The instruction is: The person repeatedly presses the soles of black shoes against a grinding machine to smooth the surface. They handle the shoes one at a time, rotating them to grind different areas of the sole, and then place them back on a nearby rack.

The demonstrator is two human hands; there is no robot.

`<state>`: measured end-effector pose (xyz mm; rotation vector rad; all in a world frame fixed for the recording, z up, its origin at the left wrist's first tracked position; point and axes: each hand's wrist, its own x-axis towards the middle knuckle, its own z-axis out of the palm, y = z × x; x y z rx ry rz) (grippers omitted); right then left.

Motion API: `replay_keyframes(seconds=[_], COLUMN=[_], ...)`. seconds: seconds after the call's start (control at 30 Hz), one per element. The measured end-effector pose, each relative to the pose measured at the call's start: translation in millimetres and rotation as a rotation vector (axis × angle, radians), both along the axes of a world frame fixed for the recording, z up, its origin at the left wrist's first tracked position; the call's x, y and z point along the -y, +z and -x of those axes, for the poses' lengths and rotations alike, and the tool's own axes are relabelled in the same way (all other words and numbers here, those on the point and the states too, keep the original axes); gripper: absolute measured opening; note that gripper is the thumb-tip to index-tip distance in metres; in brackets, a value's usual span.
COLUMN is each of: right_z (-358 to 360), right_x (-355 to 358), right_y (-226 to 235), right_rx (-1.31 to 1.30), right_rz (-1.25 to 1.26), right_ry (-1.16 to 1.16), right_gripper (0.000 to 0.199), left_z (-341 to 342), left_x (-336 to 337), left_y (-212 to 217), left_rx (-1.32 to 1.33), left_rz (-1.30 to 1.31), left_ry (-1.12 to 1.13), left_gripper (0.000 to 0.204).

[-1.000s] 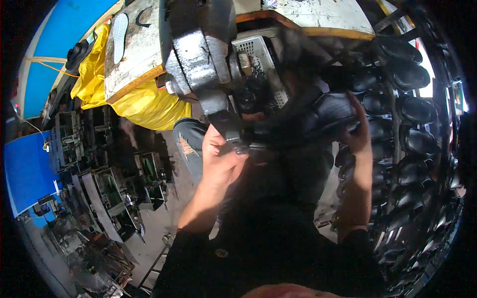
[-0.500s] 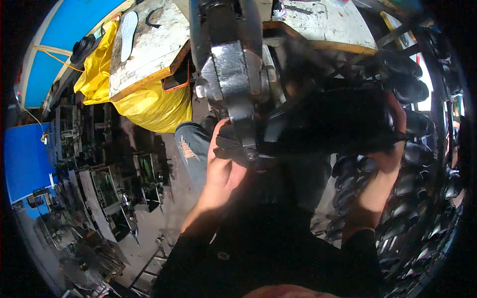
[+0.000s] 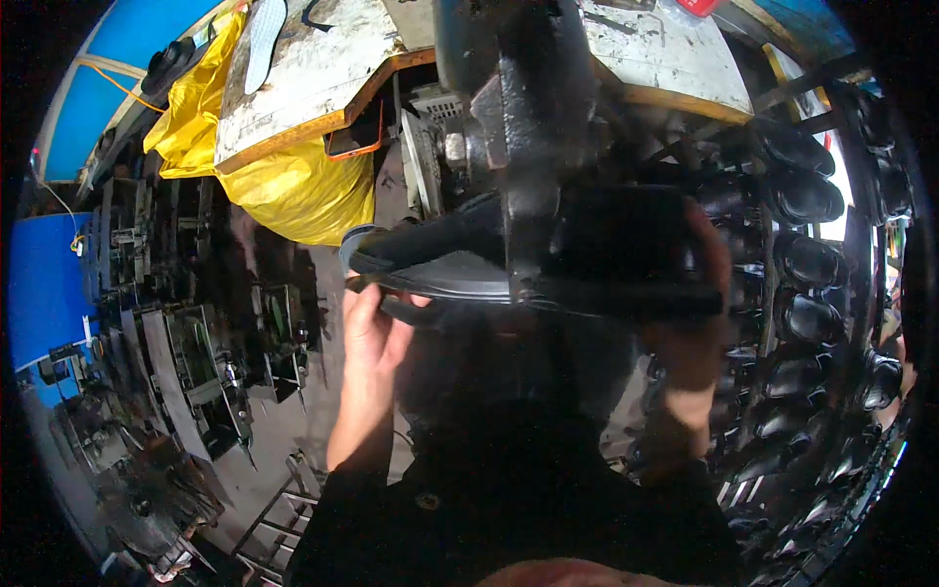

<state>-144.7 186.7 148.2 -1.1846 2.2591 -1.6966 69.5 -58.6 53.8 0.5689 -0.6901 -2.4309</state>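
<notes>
A black shoe [image 3: 452,274] lies sideways across the front of me, beneath the dark metal arm of a machine [image 3: 533,127]. The machine's narrow lower end comes down at the shoe's middle and seems to touch it near the sole edge. My left hand [image 3: 370,338] pinches the shoe's left end, thumb and fingers closed at the sole. At the right end, deep in shadow, my right hand [image 3: 699,333] is wrapped round the shoe; most of its fingers are hidden.
White-topped worktables [image 3: 313,83] stand beyond the machine, with a pale insole [image 3: 264,44] on the left one. A yellow sack [image 3: 303,196] hangs below it. Racks of black shoes [image 3: 812,264] line the right side. Metal stands [image 3: 186,362] crowd the left floor.
Both hands and the shoe have moved left relative to the machine's lower end. More of the shoe's side shows left of it. The whole view has also shifted slightly.
</notes>
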Motion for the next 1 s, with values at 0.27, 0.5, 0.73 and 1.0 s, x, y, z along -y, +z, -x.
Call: replay_keyframes(seconds=[0.27, 0.5, 0.73, 1.0], right_z=[-35.4, -26.9, -17.0, -18.3], right_x=[38.2, 47.5, 51.2, 52.1], right_y=[-20.5, 0.7, 27.1, 47.8], right_rx=[0.622, 0.088, -0.131, -0.173], right_rz=[0.236, -0.008, -0.242, -0.445], right_ry=[0.142, 0.209, 0.276, 0.257], right_gripper=[0.091, 0.089, 0.083, 0.083], left_z=[-19.5, 9.0, 61.2, 65.7], left_x=[30.2, 3.1, -12.5, -14.5], left_y=[48.6, 116.2, 134.2, 93.5], left_rx=[0.186, 0.411, 0.418, 0.326], left_rz=[0.768, 1.680, 1.830, 1.337], left_ry=[0.209, 0.027, -0.347, -0.367], left_gripper=[0.068, 0.090, 0.096, 0.079])
